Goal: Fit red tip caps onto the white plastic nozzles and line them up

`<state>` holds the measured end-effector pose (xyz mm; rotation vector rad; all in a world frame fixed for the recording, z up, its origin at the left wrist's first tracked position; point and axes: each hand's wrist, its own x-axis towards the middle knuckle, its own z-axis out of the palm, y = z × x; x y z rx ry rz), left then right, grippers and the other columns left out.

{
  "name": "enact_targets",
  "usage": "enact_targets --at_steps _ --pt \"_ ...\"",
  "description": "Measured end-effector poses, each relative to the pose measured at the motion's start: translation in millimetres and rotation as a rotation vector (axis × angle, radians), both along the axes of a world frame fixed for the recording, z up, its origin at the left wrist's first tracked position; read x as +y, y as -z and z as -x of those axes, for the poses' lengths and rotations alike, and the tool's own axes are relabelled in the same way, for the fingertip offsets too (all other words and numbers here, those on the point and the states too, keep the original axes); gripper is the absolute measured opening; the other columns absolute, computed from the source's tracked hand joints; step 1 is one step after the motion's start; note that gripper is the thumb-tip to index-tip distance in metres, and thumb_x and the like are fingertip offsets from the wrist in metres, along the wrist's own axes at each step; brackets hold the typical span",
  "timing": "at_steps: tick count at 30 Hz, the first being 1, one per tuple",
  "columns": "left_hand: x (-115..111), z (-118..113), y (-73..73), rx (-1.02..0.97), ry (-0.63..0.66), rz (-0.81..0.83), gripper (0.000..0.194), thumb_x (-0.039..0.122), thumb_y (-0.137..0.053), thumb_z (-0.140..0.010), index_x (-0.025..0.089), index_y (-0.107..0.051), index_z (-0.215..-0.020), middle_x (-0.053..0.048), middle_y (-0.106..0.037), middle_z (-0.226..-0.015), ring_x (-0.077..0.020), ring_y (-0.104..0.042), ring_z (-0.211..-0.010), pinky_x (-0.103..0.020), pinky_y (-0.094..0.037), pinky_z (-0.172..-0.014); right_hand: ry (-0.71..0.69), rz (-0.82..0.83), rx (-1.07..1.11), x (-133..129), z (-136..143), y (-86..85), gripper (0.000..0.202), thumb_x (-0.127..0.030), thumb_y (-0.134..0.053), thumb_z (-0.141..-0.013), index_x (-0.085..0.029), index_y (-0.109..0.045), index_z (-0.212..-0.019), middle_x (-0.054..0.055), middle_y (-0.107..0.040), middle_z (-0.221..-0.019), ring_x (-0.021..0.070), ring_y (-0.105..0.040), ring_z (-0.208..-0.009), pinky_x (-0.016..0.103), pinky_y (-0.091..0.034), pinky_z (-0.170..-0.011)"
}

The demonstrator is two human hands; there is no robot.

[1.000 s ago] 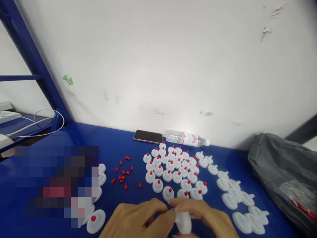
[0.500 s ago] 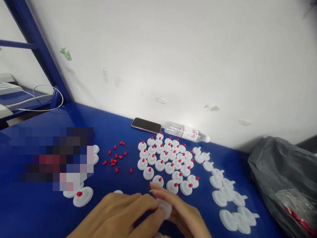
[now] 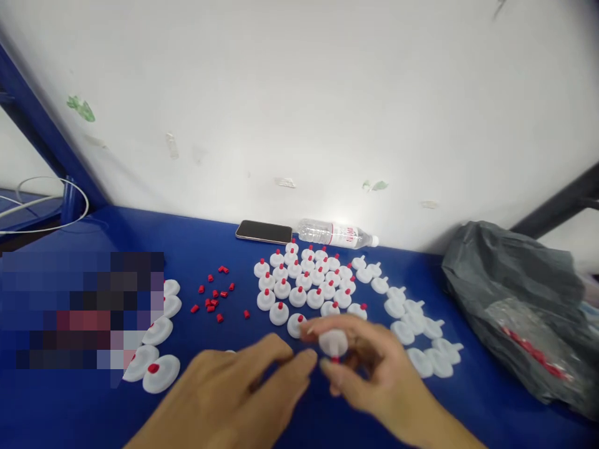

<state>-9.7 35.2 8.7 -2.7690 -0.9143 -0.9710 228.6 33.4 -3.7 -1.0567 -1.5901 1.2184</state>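
In my right hand point(image 3: 379, 368) is a white plastic disc with a stem point(image 3: 333, 342), pinched between the fingers and thumb. Something red shows just below it at the thumb. My left hand point(image 3: 234, 393) is close by on the left, fingers bent and a gap between them, with nothing visible in it. Beyond the hands stand several white discs with red caps point(image 3: 297, 297) on their stems. Loose red caps point(image 3: 214, 294) lie scattered to their left. Uncapped white discs point(image 3: 414, 322) form a curved group on the right.
A phone point(image 3: 264, 232) and a clear bottle point(image 3: 334, 233) lie along the wall on the blue table point(image 3: 140, 227). At the right sits a dark plastic bag point(image 3: 505, 280), with a clear bag of red caps point(image 3: 533, 352) against it. A blurred patch covers the left, beside more capped discs point(image 3: 161, 374).
My hands have come apart. The right hand has lifted and moved right with the white disc, while the left no longer touches it. The camera view has shifted toward the right.
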Motion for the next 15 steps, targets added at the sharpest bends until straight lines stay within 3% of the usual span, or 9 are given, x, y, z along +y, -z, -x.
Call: enact_targets --at_steps 2,5,9,12,15 --pt "8 9 -6.6 -0.066 -0.102 -0.009 0.029 0.027 -0.046 -0.106 0.030 -0.064 -0.128 0.000 -0.075 -0.106 -0.0114 -0.073 -0.079 -0.020 -0.052 -0.060 0.118 -0.074 0.007 8 -13 -7.0 0.022 -0.034 -0.073 -0.090 -0.026 -0.073 -0.111 0.008 -0.077 -0.120 0.0194 -0.077 -0.087 0.020 -0.061 -0.054" --pt "24 33 -14.8 -0.102 -0.215 0.014 0.026 0.040 -0.048 -0.104 0.031 -0.071 -0.115 0.000 -0.075 -0.108 -0.0172 -0.074 -0.085 -0.025 -0.054 -0.067 0.275 -0.203 -0.005 20 -33 -16.2 0.018 -0.039 -0.075 -0.089 -0.025 -0.071 -0.101 0.009 -0.078 -0.117 0.0271 -0.076 -0.107 0.023 -0.063 -0.058" --pt "41 63 -16.4 -0.019 -0.359 0.084 0.034 0.044 -0.044 -0.102 0.030 -0.075 -0.102 -0.002 -0.077 -0.099 -0.0230 -0.073 -0.080 -0.031 -0.053 -0.069 0.442 -0.281 -0.050 32 -53 -29.7 0.024 -0.047 -0.071 -0.092 -0.025 -0.064 -0.096 0.011 -0.075 -0.124 0.0298 -0.075 -0.108 0.035 -0.066 -0.073" --pt "46 70 -12.2 0.033 -0.418 0.118 0.037 0.044 -0.043 -0.101 0.028 -0.076 -0.101 -0.004 -0.078 -0.103 -0.0263 -0.072 -0.090 -0.035 -0.053 -0.076 0.521 -0.420 -0.229 43 -63 -40.7 0.028 -0.051 -0.068 -0.093 -0.024 -0.064 -0.094 0.013 -0.070 -0.133 0.0316 -0.070 -0.117 0.041 -0.064 -0.082" --pt "49 66 -6.6 0.077 -0.406 0.183 0.037 0.042 -0.043 -0.101 0.026 -0.077 -0.104 -0.007 -0.078 -0.106 -0.0281 -0.071 -0.097 -0.036 -0.053 -0.081 0.550 -0.657 -0.557 57 -73 -44.9 0.025 -0.050 -0.068 -0.093 -0.025 -0.070 -0.093 0.011 -0.064 -0.138 0.0322 -0.060 -0.130 0.045 -0.056 -0.095"
